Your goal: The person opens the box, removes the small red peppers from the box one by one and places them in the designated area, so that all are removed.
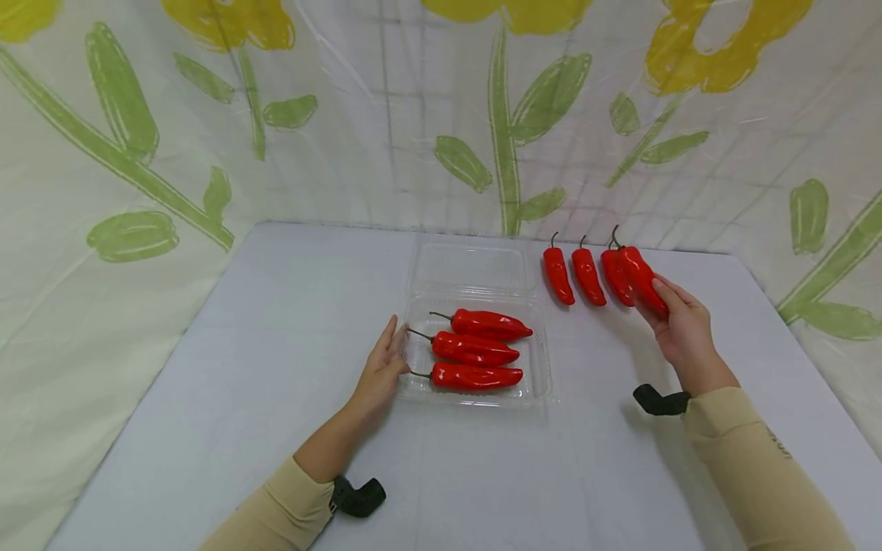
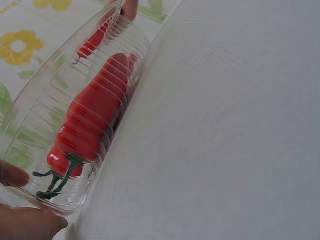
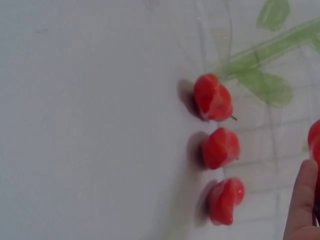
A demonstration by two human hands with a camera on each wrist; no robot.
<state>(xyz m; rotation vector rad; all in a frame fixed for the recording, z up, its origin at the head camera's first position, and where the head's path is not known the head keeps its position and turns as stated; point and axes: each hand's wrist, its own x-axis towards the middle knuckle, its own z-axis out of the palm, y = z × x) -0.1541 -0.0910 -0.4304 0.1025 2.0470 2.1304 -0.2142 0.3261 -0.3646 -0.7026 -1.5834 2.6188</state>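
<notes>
A clear plastic clamshell box [image 1: 540, 383] sits in the middle of the table, its lid [image 1: 475, 264] folded back. Three red peppers lie side by side in it, stems to the left; the nearest pepper [image 1: 475, 376] is by the front wall. My left hand [image 1: 382, 367] pinches the box's left rim; in the left wrist view, thumb [image 2: 37, 222] and a finger [image 2: 14, 175] are on either side of it. My right hand [image 1: 685, 325] holds a red pepper [image 1: 641, 279] raised above the table, partly covering another pepper [image 1: 612, 268] behind it.
Along the back edge stand in a row a left pepper [image 1: 558, 277], a middle pepper [image 1: 589, 277] and the partly covered one. White cloth covers the table [image 1: 310, 306]. A curtain with painted flowers [image 1: 344, 115] hangs right behind it.
</notes>
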